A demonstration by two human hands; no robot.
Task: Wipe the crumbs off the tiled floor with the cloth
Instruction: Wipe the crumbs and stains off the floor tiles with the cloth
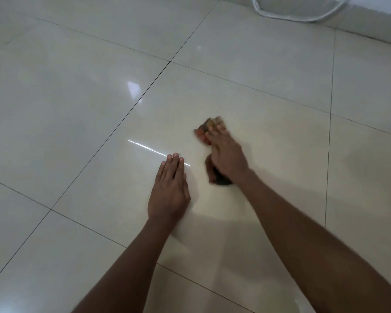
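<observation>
A crumpled red, brown and tan cloth [209, 128] lies on the glossy cream tiled floor [269, 136]. My right hand [227, 157] presses down on it with fingers stretched forward; the hand and cloth are motion-blurred. A dark part of the cloth shows under the heel of that hand. My left hand [171, 188] rests flat on the same tile, fingers straight and together, a short way left of the cloth and not touching it. No crumbs can be made out on the tiles.
Dark grout lines divide the large tiles. A white looped hose or cord [287, 16] lies on the floor at the far top right, beside the base of a pale wall [384, 10].
</observation>
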